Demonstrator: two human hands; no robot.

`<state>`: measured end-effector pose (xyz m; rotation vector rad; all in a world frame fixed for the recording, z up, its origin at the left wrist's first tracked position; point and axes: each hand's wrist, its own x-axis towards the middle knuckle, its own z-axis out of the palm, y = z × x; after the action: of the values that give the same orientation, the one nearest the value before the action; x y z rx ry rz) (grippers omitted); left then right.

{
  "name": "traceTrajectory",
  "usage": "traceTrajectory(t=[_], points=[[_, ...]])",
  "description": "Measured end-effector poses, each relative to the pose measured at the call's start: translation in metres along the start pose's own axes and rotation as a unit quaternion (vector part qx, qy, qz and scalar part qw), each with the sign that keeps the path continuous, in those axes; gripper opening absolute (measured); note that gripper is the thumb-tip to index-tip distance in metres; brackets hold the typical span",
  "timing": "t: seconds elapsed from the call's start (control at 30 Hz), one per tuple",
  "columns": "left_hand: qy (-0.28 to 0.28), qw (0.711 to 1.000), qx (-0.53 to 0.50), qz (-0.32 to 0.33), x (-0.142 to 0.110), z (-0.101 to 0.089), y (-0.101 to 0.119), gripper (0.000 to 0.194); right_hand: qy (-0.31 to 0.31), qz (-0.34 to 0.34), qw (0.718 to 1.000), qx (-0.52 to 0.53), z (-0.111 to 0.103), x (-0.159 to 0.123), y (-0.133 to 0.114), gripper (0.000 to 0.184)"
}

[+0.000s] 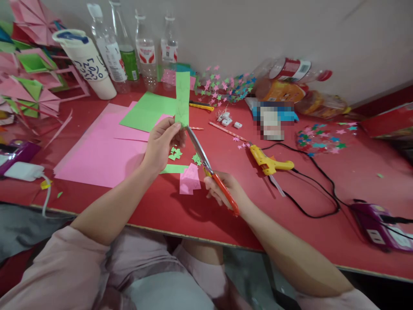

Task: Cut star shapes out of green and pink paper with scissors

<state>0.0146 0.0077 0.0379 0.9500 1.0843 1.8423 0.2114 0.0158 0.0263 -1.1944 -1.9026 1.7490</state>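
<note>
Upright between the fingers of my left hand (164, 140) is a green paper strip (182, 97) with faint drawn lines. My right hand (227, 189) grips a pair of scissors (200, 148) with red handles, its blade tips reaching the strip's lower end beside my left fingertips. Whether the blades have paper between them is too small to tell. Below my hands lie small green paper stars (175, 153), another green strip (174, 168) and pink paper pieces (190, 178). Pink sheets (100, 146) and a green sheet (145, 112) lie to the left.
A yellow glue gun (269, 161) with a black cord lies at right, near a purple power strip (383, 226). Plastic bottles (146, 51) and a white tumbler (87, 64) stand along the wall. Loose paper stars (226, 84) are heaped at the back of the red table (193, 219).
</note>
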Motion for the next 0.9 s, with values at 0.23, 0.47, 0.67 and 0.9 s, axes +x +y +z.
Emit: traceTrajectory(t=[0.23, 0.47, 0.67, 0.9], points=[[0.005, 0.995, 0.095, 0.04, -0.001, 0.001, 0.0, 0.019, -0.035, -0.014, 0.998, -0.045, -0.006, 0.004, 0.004, 0.046], [0.0, 0.994, 0.101, 0.046, -0.002, 0.001, 0.0, 0.02, -0.042, -0.022, 0.998, -0.047, -0.006, 0.005, 0.008, 0.047], [0.011, 0.993, 0.109, 0.032, -0.002, 0.001, 0.0, 0.021, -0.034, -0.005, 0.999, -0.022, -0.004, 0.0, -0.001, 0.045], [0.007, 0.994, 0.099, 0.035, -0.002, 0.001, 0.001, 0.02, -0.027, 0.012, 1.0, 0.0, 0.0, -0.002, -0.003, 0.044]])
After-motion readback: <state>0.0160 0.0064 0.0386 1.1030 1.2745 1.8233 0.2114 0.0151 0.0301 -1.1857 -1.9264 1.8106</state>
